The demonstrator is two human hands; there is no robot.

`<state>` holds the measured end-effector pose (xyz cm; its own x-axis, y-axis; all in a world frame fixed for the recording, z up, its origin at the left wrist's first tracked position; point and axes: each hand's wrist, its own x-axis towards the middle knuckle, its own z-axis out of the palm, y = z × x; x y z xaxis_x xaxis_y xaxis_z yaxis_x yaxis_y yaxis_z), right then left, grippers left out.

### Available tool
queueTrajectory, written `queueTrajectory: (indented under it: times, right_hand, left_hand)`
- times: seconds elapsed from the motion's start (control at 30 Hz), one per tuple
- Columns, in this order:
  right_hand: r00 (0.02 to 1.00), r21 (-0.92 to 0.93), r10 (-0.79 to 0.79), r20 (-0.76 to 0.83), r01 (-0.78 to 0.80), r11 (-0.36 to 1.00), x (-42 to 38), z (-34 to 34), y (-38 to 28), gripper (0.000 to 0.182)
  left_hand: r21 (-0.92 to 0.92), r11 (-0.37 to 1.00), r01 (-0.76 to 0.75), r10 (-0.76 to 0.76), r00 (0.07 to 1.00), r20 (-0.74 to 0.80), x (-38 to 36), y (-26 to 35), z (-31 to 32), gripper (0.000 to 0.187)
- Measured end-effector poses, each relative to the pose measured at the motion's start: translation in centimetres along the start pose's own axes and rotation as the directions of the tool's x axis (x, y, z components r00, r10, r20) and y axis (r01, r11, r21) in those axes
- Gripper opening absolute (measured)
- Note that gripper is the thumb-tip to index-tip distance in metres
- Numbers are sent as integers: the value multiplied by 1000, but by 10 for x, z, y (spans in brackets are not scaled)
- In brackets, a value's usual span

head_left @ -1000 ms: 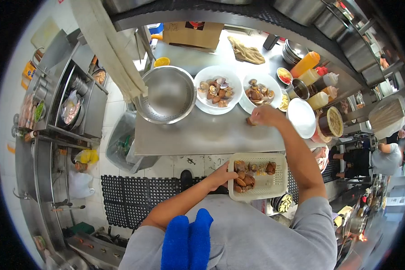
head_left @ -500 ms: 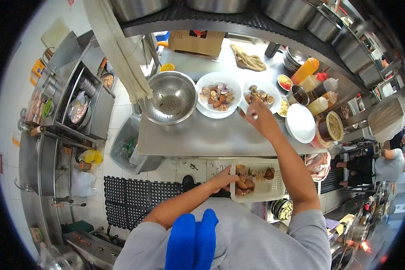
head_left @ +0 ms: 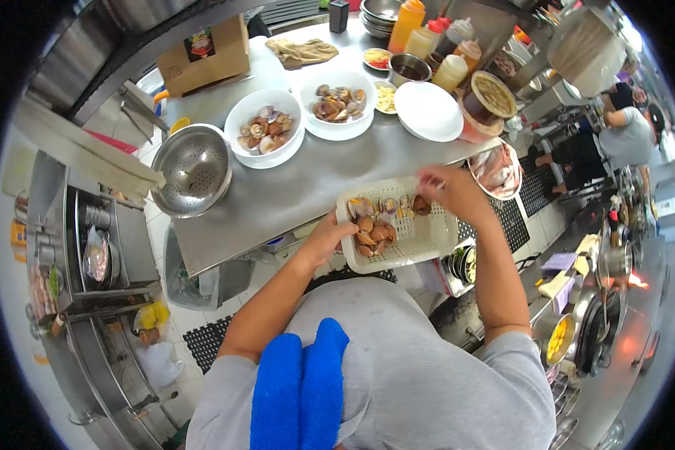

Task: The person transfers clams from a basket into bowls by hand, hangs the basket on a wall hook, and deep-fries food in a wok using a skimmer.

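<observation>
My left hand (head_left: 327, 238) grips the left side of a cream plastic basket (head_left: 420, 251), its thumb over the rim. Brown clams (head_left: 373, 234) lie in the basket's left part, with a few more shells along its far side. Over the basket's far right corner hovers my right hand (head_left: 441, 186), blurred; its fingers are too smeared to read. Beyond the basket, on the steel counter, a white bowl of clams (head_left: 265, 129) and a second white bowl of clams (head_left: 339, 103) stand side by side, each on a white plate.
A steel colander (head_left: 193, 171) stands at the counter's left end. White plates (head_left: 429, 111), sauce bottles (head_left: 450, 73) and a tub (head_left: 490, 97) are at the right. A cardboard box (head_left: 206, 56) and cloth (head_left: 301, 52) lie behind. Another person (head_left: 626, 139) is at far right.
My right hand has moved from the right clam bowl back to the basket. The view has turned, and the basket, still in my left hand, is now nearer the counter's edge.
</observation>
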<state>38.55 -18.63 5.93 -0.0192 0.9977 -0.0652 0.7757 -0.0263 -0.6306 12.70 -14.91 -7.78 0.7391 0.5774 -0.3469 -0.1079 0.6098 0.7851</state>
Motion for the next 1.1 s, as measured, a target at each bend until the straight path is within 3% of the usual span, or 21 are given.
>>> queueTrajectory:
  times: [0.03,0.1,0.13,0.2,0.27,0.33,0.4,0.47,0.53,0.6,0.63,0.73,0.8,0.87,1.1]
  right_hand:
    - [994,45,64,83,-68,997,-13,12,10,33]
    - [994,98,-67,88,59,993,-32,53,28,33]
    - [995,98,-57,76,49,994,-41,67,21,33]
    - [987,-122,-24,-156,5,993,-54,89,7,32]
    - [980,-103,-10,-200,-11,995,-58,84,15,33]
    - [935,115,238,-264,-214,970,-60,69,34,32]
    - [929,155,253,-269,-217,964,-62,60,41,33]
    - [904,226,385,-185,-342,912,-56,64,44,33]
    - [896,145,407,-178,-386,911,-48,81,53,40]
    - [917,-163,291,-272,-343,925,-40,100,60,56]
    - [901,-166,376,-216,-414,895,-37,103,59,68]
    - [880,-149,384,-279,-435,888,-27,109,51,73]
    - [864,-20,455,-215,-470,883,-23,107,41,81]
    - [851,-170,388,-355,-466,868,-15,135,64,86]
    - [813,-102,564,-145,-579,809,-3,131,53,83]
  left_hand:
    - [36,999,-3,3,1000,-11,2,7,5,60]
    - [90,996,-6,7,1000,-5,14,6,4,60]
    - [97,995,-1,0,1000,7,19,7,8,60]
    - [65,998,-27,23,998,50,25,9,15,61]
    - [95,995,-35,29,998,60,30,7,18,61]
    - [121,992,-43,36,997,65,31,5,21,61]
    - [121,993,-14,13,1000,13,28,4,30,63]
    - [119,993,8,-6,1000,-13,27,4,40,64]
    - [115,993,26,-21,999,-46,26,1,47,65]
    - [98,995,-16,22,998,-61,26,-3,53,66]
    - [98,995,-16,22,998,-62,25,-7,53,66]
    - [92,990,-105,111,992,-62,30,-28,45,64]
    - [39,995,-94,98,990,-105,34,-37,39,62]
    - [-36,986,-164,163,986,-39,35,-38,42,58]
    - [-10,999,47,-48,998,-45,32,-38,38,60]
